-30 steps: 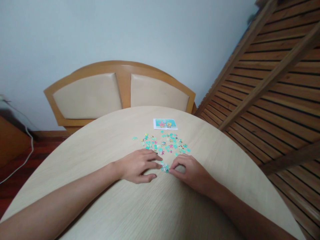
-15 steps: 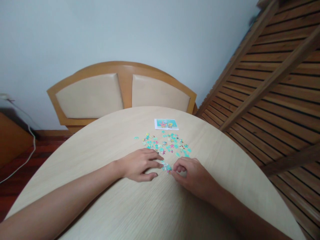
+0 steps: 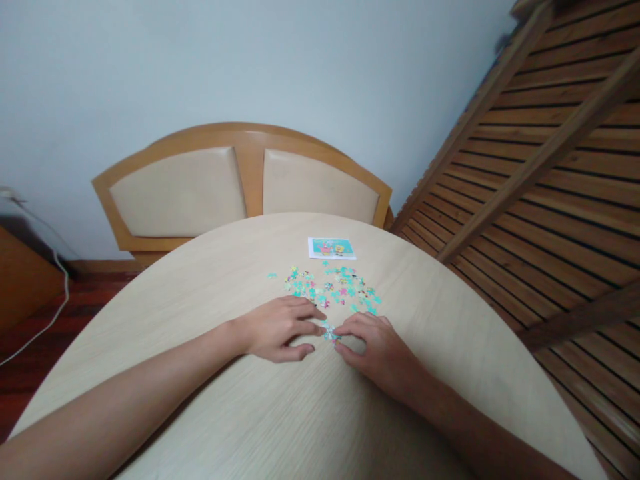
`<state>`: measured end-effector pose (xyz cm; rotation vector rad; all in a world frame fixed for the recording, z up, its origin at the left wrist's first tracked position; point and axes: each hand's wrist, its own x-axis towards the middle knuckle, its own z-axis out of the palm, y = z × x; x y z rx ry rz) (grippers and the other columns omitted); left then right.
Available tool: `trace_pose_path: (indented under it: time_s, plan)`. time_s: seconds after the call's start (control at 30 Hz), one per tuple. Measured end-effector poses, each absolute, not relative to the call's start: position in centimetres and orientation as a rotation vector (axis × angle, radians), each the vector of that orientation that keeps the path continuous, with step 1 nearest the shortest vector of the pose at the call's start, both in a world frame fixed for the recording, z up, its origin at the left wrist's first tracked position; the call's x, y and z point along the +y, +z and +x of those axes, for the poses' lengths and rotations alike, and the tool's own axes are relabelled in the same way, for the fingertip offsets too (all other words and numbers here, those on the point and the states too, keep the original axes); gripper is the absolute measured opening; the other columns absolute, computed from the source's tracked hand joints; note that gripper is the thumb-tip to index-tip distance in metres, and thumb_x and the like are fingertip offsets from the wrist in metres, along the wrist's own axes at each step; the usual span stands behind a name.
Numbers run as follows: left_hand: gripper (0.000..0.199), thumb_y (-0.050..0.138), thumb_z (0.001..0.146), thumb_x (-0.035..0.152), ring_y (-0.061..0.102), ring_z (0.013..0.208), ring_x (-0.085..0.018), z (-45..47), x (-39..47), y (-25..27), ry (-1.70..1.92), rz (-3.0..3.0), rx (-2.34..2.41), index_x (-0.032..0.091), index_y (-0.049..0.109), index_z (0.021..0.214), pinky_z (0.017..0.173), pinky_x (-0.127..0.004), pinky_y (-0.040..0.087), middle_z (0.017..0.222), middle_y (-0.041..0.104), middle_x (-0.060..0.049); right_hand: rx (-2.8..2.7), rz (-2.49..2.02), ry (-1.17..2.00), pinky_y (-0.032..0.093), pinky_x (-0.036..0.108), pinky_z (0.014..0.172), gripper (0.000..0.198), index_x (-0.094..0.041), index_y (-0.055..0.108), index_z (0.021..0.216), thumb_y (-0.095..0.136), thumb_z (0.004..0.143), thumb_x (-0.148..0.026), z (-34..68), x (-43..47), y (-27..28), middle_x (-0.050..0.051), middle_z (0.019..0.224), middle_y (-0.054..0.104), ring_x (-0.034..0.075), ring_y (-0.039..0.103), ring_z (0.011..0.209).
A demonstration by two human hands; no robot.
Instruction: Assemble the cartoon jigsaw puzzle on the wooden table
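Observation:
A small group of joined jigsaw puzzle pieces [image 3: 329,331] lies flat on the table between my hands. It has a white flower-like pattern, with teal and some pink and orange at its lower right. My left hand [image 3: 285,328] rests palm down with its fingers spread, the fingertips touching the group's left edge. From the right, my right hand [image 3: 377,347] has its index finger and thumb on the group's right edge, bent toward each other around a piece there. Fingertips partly cover that edge. Just beyond lie many loose puzzle pieces [image 3: 343,292], mostly teal, some pink and yellow.
Behind the loose pieces lies a picture card [image 3: 332,248] with a pink and a yellow cartoon figure. The round wooden table [image 3: 210,280] stands before a padded headboard [image 3: 180,193]. Wooden slats [image 3: 540,153] lean at the right; a white cable [image 3: 63,300] hangs at the left.
My right hand has moved slightly left, its curled index finger now stretched onto the joined pieces, with more space between finger and thumb. My left hand has stayed in place.

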<state>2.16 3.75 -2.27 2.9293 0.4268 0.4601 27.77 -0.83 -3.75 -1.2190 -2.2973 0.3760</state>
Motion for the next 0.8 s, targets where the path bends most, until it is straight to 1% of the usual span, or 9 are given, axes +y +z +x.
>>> trace_pose_path:
  time_s: [0.17,0.27,0.53,0.8]
  plan:
    - [0.032,0.055,0.096,0.035,0.062,0.117,-0.028,2.2,3.7,-2.2,0.497,2.934,0.408,0.020,0.064,0.122,0.101,-0.046,0.051,0.129,0.065,-0.013,-2.417,-0.955,0.312,0.045,0.036,0.085,0.012,-0.024,0.075,0.094,0.066,0.092,-0.016,27.9,-0.7,-3.6,0.003,0.099,0.076,0.020,0.065,0.095]
    - [0.032,0.055,0.096,0.035,0.062,0.117,-0.029,2.2,3.7,-2.1,0.492,2.936,0.412,0.020,0.064,0.123,0.101,-0.046,0.052,0.130,0.065,-0.012,-2.453,-0.860,0.304,0.045,0.036,0.086,0.013,-0.023,0.075,0.095,0.064,0.096,-0.017,28.0,-0.6,-3.3,0.002,0.100,0.078,0.020,0.066,0.094]
    - [0.033,0.055,0.096,0.035,0.062,0.117,-0.029,2.2,3.7,-2.0,0.474,2.937,0.413,0.019,0.064,0.123,0.102,-0.046,0.051,0.131,0.064,-0.013,-2.512,-0.840,0.259,0.042,0.037,0.081,0.012,-0.024,0.075,0.097,0.065,0.096,-0.019,28.1,-0.9,-2.9,0.000,0.103,0.079,0.021,0.065,0.092]
    - [0.033,0.054,0.096,0.035,0.061,0.117,-0.029,2.2,3.7,-1.9,0.454,2.944,0.418,0.019,0.063,0.124,0.103,-0.045,0.050,0.131,0.064,-0.013,-2.592,-0.836,0.259,0.042,0.037,0.082,0.015,-0.025,0.075,0.099,0.062,0.096,-0.017,28.2,-0.8,-2.4,-0.001,0.103,0.079,0.020,0.064,0.089]
